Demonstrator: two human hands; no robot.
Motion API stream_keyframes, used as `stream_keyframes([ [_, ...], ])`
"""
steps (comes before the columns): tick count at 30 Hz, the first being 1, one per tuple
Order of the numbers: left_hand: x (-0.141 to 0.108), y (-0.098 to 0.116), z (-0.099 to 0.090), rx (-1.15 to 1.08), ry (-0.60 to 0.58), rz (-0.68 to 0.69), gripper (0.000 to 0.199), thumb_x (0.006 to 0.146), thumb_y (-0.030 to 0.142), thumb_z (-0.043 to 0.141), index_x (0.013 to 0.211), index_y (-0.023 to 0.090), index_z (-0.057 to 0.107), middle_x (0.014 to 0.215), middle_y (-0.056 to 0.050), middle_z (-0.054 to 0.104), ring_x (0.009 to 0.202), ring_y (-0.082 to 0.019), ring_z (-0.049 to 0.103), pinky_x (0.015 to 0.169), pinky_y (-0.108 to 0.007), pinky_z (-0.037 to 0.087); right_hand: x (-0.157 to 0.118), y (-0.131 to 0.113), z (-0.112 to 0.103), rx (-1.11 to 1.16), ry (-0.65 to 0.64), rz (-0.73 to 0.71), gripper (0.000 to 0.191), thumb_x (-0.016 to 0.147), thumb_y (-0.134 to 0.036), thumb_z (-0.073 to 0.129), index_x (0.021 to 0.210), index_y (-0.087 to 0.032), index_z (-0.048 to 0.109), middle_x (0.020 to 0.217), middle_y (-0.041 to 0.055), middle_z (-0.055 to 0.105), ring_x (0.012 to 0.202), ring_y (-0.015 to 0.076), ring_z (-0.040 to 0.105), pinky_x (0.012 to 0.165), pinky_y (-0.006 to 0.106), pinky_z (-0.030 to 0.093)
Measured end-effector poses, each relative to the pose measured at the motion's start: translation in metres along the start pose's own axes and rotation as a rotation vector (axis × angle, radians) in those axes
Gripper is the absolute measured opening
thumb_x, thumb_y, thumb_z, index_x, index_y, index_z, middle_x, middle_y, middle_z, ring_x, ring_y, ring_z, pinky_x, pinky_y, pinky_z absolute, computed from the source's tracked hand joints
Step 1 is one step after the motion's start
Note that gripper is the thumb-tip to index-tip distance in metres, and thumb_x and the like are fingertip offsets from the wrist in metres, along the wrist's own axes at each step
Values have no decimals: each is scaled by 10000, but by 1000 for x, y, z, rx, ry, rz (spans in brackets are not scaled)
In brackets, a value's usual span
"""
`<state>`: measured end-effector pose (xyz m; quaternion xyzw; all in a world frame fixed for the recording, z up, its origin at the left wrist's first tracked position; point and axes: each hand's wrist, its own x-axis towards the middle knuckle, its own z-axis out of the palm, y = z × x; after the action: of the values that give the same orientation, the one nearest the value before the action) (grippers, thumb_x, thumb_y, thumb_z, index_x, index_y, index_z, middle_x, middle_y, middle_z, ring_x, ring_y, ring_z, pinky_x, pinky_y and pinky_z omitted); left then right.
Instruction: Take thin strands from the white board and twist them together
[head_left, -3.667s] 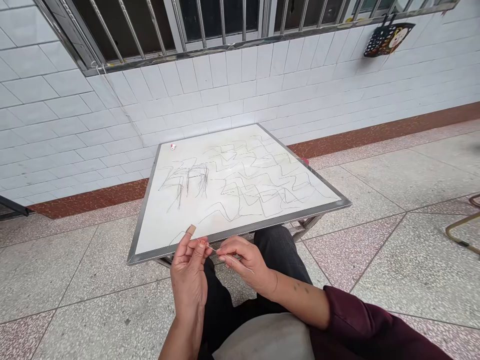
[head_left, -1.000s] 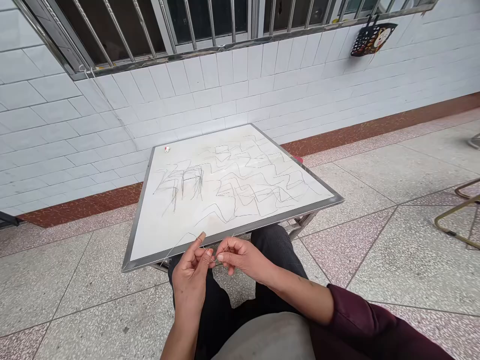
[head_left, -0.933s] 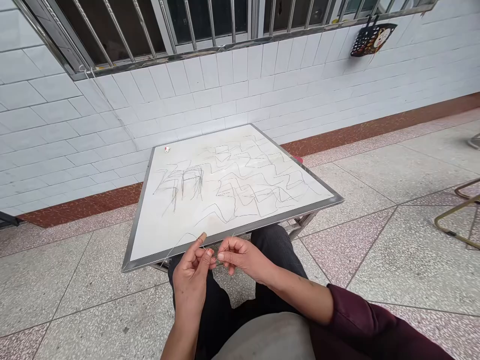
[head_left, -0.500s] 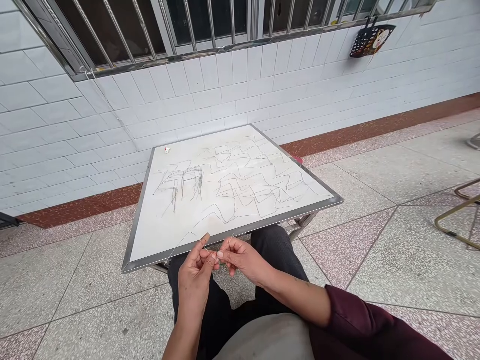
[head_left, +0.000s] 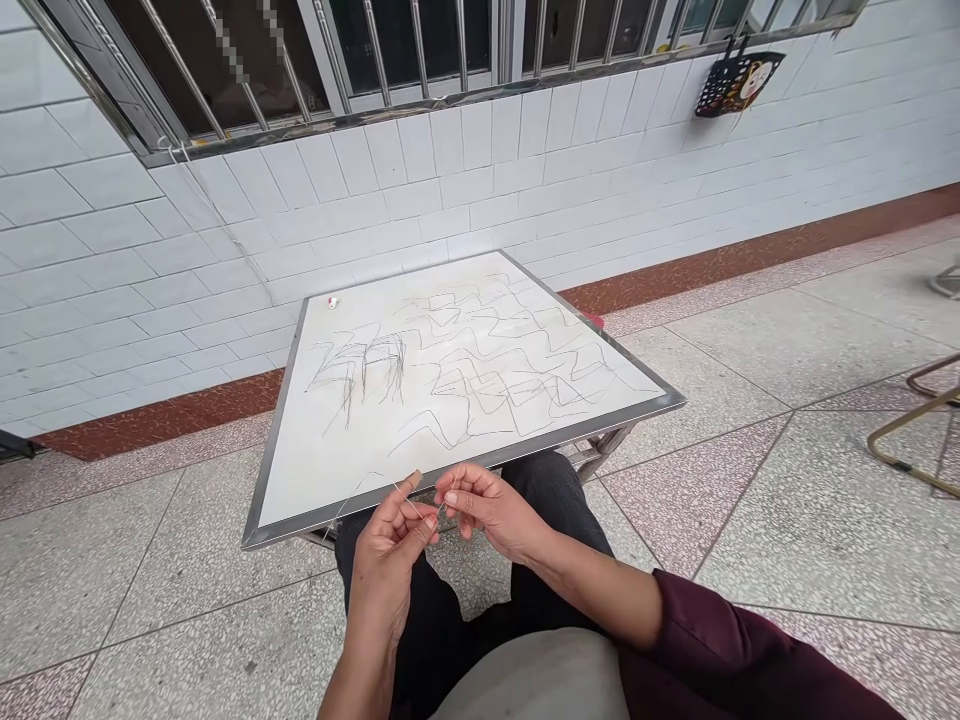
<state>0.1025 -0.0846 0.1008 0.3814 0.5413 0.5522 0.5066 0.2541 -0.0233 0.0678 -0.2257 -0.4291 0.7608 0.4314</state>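
Observation:
A thin bent wire (head_left: 405, 496) runs between my two hands, just over the near edge of the table. My left hand (head_left: 395, 530) pinches it between thumb and fingertips, with a tan wrap on the index fingertip. The wire's far end zigzags out to the left past the table edge. My right hand (head_left: 480, 503) pinches the other part of it, thumb against index finger, with a short tip sticking up. On the white tabletop (head_left: 300, 460) lie many loose zigzag wires (head_left: 510, 385), spread out on the right. A denser bunch of wires (head_left: 367, 355) lies on the left.
A small white-and-red object (head_left: 333, 302) sits at the table's far left corner. Behind stands a white tiled wall (head_left: 420, 200) with a barred window (head_left: 420, 50). A dark patterned bag (head_left: 739, 83) hangs from the bars. Metal stool legs (head_left: 900, 440) stand at the right.
My right hand's fingers have shifted slightly up and away from the left fingertips, leaving a small gap with wire showing. The left hand has barely moved. The wires on the table are unchanged.

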Motion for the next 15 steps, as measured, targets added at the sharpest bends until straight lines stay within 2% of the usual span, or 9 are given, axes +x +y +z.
stream_keyframes([
  [8,-2,6,7,-5,25,-30,563,685,352,826,1210,211,681,760,-8,681,741,-140,599,680,-252,514,-1,1,1,37,30,9,247,749,-369,796,848,-178,674,778,3,664,624,80,543,485,164,411],
  [15,2,2,4,-17,-4,-73,621,642,355,852,1220,205,684,744,-15,679,718,-146,597,652,-259,506,-4,5,5,43,133,-20,284,707,-403,816,800,-183,662,733,-2,664,572,86,527,440,171,387],
])
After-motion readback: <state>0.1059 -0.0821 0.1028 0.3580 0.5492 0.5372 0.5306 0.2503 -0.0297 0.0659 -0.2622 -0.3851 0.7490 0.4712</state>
